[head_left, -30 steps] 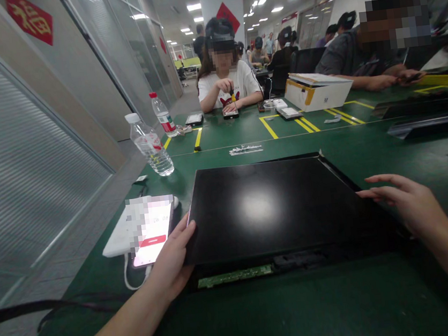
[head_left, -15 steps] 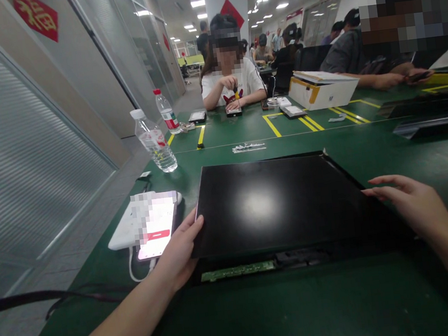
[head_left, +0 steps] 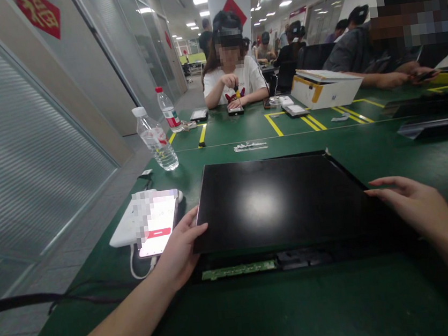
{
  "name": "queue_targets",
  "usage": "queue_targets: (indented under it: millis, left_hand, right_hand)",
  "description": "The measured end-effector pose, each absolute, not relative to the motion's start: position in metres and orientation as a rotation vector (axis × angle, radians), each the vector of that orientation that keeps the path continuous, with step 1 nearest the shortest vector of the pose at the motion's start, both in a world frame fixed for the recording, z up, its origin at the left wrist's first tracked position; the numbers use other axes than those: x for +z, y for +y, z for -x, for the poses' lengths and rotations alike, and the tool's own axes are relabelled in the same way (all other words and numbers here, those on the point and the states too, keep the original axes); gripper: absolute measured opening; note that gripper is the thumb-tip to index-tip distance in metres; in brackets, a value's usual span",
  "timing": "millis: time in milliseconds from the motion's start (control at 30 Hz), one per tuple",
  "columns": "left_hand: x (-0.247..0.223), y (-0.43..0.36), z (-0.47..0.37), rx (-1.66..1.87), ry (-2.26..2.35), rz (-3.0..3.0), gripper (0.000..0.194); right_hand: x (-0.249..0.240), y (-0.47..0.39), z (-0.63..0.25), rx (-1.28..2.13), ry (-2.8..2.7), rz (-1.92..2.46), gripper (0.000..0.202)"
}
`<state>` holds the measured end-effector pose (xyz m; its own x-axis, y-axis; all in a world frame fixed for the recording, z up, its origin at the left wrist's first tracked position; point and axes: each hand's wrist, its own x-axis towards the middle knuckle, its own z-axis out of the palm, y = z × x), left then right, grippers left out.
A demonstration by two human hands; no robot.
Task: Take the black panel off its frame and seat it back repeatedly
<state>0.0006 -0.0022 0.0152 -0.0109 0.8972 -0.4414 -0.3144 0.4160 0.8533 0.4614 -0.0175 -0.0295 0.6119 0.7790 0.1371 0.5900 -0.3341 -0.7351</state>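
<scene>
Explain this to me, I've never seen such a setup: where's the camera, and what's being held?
There's no machine: a person works bare-handed, wearing a head camera that takes every picture, looking forward and down. The left hand grips the left edge of a flat black rectangular panel. The right hand is at its right side; contact is hard to tell. A green circuit-board strip shows past the panel's near edge. On the green table to the left are a lit rectangular phone and a clear plastic bottle with a white cap.

L fingers (head_left: 193, 232) partly hidden by blk panel (head_left: 280, 202), phone (head_left: 161, 223) partly blurred.
</scene>
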Motion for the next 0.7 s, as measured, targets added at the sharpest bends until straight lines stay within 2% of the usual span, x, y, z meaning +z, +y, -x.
queue_targets:
  millis: [233, 700]
  left_hand:
    - [0.0099, -0.0044, -0.0005, 1.078, 1.140, -0.669, 0.056]
    - [0.0085, -0.0048, -0.0008, 1.076, 1.156, -0.675, 0.060]
  right_hand:
    - [-0.0243, -0.0169, -0.4551, 0.343, -1.033, 2.151, 0.046]
    - [-0.0191, -0.0180, -0.4535, 0.204, -1.295, 2.256, 0.045]
